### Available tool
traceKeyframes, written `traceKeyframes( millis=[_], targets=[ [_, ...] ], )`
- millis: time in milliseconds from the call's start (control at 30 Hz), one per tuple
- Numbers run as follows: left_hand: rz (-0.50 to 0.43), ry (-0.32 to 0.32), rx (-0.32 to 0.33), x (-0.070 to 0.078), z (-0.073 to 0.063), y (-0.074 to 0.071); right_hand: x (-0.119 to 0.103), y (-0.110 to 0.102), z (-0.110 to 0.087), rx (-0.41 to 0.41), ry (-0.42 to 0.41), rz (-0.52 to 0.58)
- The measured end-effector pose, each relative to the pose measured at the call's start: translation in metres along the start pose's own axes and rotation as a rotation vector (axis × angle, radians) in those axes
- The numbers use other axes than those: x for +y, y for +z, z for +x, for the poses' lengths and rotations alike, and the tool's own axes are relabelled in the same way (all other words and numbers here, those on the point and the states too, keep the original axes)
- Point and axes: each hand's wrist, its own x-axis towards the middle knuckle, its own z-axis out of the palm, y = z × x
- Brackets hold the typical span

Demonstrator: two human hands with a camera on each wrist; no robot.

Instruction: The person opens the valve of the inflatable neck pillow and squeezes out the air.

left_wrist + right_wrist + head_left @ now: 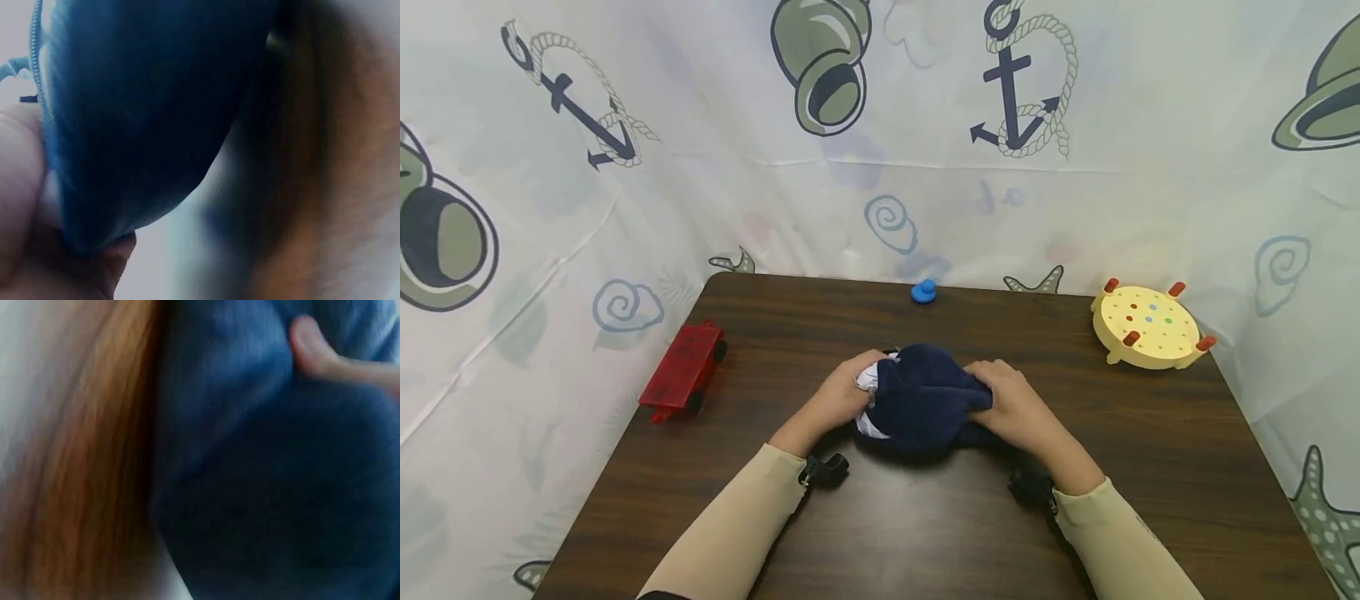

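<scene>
A soft navy fabric pouch (pixel 928 396) with a white inner edge is held between my two hands, over the middle of the table. My left hand (pixel 848 387) grips its left side by the white edge. In the left wrist view a zipper (pixel 35 59) runs along the pouch's border, near the left thumb. My right hand (pixel 1011 404) pinches the bunched fabric on the right side. The right wrist view has the right thumb (pixel 312 350) pressed into the cloth. Fingers beneath the fabric are mostly hidden. What the pouch contains, if anything, cannot be seen.
On the dark wooden table (pixel 917 533), a red toy cart (pixel 683 367) with black wheels stands at the left edge. A small blue knob-like piece (pixel 923 291) sits at the back edge. A round yellow pegged toy (pixel 1148 327) with red-tipped legs lies at the back right.
</scene>
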Motion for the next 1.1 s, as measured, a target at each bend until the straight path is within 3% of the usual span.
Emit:
traceKeyframes(
  millis=[233,400,533,667,800,900,1100],
  targets=[
    [-0.269,-0.001,-0.220,-0.002,-0.005,-0.031,-0.002,-0.015,-0.005,-0.062,0.033,-0.119],
    [-0.149,0.001,-0.320,-0.003,-0.007,-0.034,0.003,-0.018,-0.005,-0.174,0.057,-0.078],
    [-0.030,0.009,-0.307,0.000,-0.007,-0.024,0.009,-0.022,-0.007,-0.187,0.090,0.000],
    [-0.025,-0.014,-0.273,0.001,-0.006,-0.012,0.017,-0.019,-0.008,-0.170,0.096,0.082],
    [0.040,-0.077,-0.267,0.000,-0.006,-0.002,0.021,-0.005,-0.006,-0.230,0.074,0.035],
    [0.100,-0.099,-0.227,-0.001,-0.004,0.004,0.022,0.002,-0.004,-0.238,0.065,-0.013],
    [0.091,-0.099,-0.156,-0.001,0.001,0.008,0.024,0.000,-0.002,-0.192,0.036,0.079]
  ],
)
